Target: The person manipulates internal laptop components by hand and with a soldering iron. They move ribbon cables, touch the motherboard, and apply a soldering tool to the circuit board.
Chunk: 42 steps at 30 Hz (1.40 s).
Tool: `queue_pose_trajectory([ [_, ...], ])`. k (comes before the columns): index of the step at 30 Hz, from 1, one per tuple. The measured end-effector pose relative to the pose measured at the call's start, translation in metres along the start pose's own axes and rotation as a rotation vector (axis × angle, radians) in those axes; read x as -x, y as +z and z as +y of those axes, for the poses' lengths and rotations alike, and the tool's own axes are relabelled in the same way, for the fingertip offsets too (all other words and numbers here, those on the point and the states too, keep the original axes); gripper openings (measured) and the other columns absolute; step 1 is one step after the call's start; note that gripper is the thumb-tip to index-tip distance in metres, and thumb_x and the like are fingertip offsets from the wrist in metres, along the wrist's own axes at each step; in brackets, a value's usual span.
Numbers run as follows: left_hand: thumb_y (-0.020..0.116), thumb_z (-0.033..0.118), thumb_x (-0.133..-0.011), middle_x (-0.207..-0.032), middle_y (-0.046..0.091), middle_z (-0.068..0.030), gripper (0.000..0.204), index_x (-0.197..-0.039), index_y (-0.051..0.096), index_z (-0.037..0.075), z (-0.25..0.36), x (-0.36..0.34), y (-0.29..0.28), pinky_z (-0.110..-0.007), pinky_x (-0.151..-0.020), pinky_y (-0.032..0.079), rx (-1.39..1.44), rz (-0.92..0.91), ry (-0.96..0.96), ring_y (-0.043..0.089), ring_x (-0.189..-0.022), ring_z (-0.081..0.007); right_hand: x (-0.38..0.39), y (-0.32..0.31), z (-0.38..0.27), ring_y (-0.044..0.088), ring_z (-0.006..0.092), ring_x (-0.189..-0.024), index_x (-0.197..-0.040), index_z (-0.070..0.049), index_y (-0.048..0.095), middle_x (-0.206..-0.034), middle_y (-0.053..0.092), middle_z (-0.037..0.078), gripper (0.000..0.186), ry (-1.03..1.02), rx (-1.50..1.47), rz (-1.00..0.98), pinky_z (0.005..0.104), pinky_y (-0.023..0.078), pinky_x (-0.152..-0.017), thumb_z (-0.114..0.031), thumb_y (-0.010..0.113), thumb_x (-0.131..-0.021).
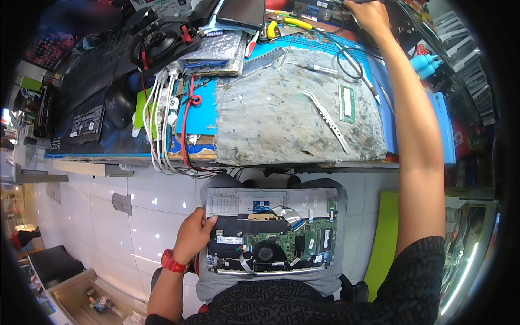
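Note:
An opened laptop (pixel 271 249) lies across my lap, its circuit board, fan and ribbon cables exposed. My left hand (pixel 197 230), with a red watch on the wrist, grips its left edge. My right arm stretches to the top of the workbench, where my right hand (pixel 368 16) is closed among dark items and cables; what it holds is too small to make out. On the stained grey mat (pixel 254 124) lie white perforated tweezers (pixel 330 122), a green memory module (pixel 346 103) and a pen-like tool (pixel 314 68). A black cable (pixel 352 67) loops to the mat's right.
The bench also carries yellow-handled pliers (pixel 295 23), a phone (pixel 241 12), bubble-wrapped parts (pixel 214 54), a black mouse (pixel 119 100), white and red cables (pixel 160 116) and blue bottles (pixel 425 65). A wooden drawer unit (pixel 70 284) stands lower left, a glass display case (pixel 466 249) at right.

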<state>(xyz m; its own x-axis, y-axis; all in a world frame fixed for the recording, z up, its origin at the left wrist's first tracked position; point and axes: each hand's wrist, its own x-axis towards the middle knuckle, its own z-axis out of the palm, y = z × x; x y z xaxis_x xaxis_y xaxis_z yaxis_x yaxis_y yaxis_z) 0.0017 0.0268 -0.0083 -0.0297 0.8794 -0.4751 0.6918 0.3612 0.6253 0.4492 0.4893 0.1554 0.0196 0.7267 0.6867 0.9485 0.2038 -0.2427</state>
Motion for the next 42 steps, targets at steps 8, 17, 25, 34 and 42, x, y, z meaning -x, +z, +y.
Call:
queue_pose_trajectory([
  [8,0.068,0.027,-0.099,-0.073,0.057,-0.0174,0.035,-0.088,0.051,-0.001,-0.002,-0.001,0.002,-0.044,-0.064,0.045,0.034,-0.005,0.001,0.055,-0.066,-0.0364,-0.005,0.002,0.006,0.068,0.0399,-0.109,-0.113,-0.018,0.080,-0.111,0.073,0.021,0.039,-0.045,0.408,-0.201,0.0456,0.050,-0.103,-0.046,0.067,-0.089],
  [17,0.068,0.027,-0.099,-0.072,0.057,-0.0181,0.035,-0.088,0.050,-0.001,-0.001,-0.001,0.001,-0.044,-0.064,0.046,-0.001,0.011,0.025,0.056,-0.066,-0.0374,-0.011,0.013,0.005,0.064,0.0407,-0.118,-0.106,-0.009,0.079,-0.117,0.071,0.024,0.038,-0.136,0.471,-0.189,0.0461,0.052,-0.099,-0.041,0.063,-0.093],
  [25,0.069,0.027,-0.098,-0.072,0.057,-0.0181,0.035,-0.088,0.051,-0.001,0.000,-0.001,0.002,-0.044,-0.064,0.046,0.007,0.007,0.016,0.056,-0.066,-0.0376,-0.014,0.007,0.014,0.070,0.0385,-0.105,-0.101,-0.013,0.080,-0.097,0.077,0.013,0.029,-0.250,0.472,-0.154,0.0450,0.054,-0.093,-0.033,0.060,-0.094],
  [34,0.068,0.025,-0.100,-0.071,0.056,-0.0149,0.033,-0.090,0.051,-0.002,0.000,-0.001,0.000,-0.038,-0.064,0.045,-0.011,0.001,0.019,0.052,-0.065,-0.0269,0.000,0.008,0.010,0.065,0.0406,-0.112,-0.106,-0.018,0.081,-0.111,0.075,0.018,0.033,0.123,0.251,-0.084,0.0470,0.052,-0.100,-0.039,0.060,-0.095],
  [42,0.068,0.026,-0.100,-0.071,0.055,-0.0140,0.034,-0.090,0.052,-0.002,-0.002,0.000,0.002,-0.038,-0.064,0.045,-0.009,0.013,0.018,0.051,-0.064,-0.0258,-0.004,0.004,0.001,0.071,0.0363,-0.101,-0.100,-0.007,0.080,-0.101,0.076,0.020,0.035,0.008,0.244,-0.110,0.0443,0.055,-0.092,-0.038,0.070,-0.087],
])
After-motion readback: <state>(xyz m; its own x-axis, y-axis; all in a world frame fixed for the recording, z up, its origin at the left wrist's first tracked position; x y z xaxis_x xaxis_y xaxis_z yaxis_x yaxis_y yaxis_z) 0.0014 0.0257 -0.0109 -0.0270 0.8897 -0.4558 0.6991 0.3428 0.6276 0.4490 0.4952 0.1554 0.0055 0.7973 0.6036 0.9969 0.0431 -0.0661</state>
